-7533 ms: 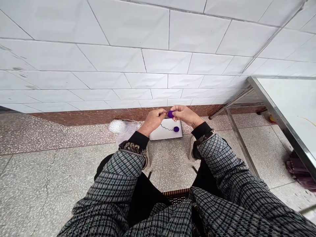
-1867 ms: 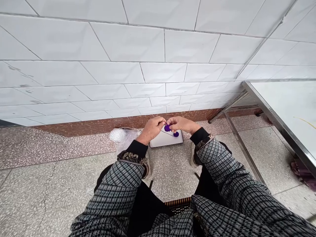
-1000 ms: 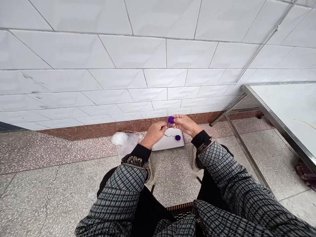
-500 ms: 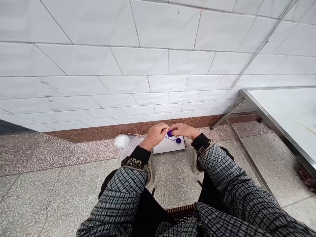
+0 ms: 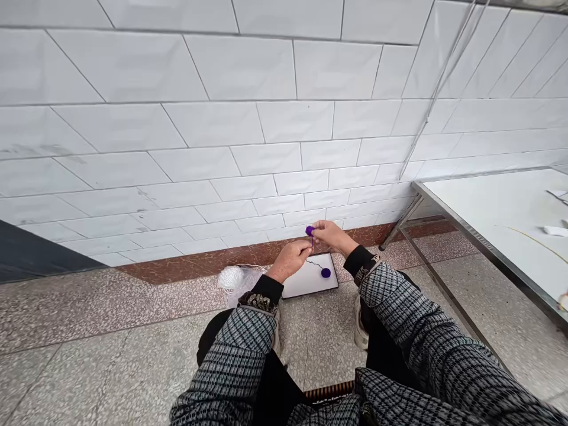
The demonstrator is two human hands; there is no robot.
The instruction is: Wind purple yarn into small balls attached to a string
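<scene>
My right hand (image 5: 332,235) pinches a small purple ball of yarn (image 5: 309,230) at its fingertips. From that ball a short purple strand runs down to my left hand (image 5: 291,259), whose thumb and fingers are closed on it. Below the hands lies a shallow white tray with a dark edge (image 5: 306,283). On its right side rests a second purple yarn ball (image 5: 325,273), from which a thin wavy strand trails left towards my left hand.
A white ball of yarn (image 5: 231,277) with clear plastic sits on the floor left of the tray. White tiled wall (image 5: 275,124) rises close in front. At right stands a metal-edged table (image 5: 479,195) bearing a thin yellow strand and small white items.
My hands have moved apart and together again with the purple ball; now the ball is raised above my left hand with the strand stretched between. The view has turned slightly rightward.
</scene>
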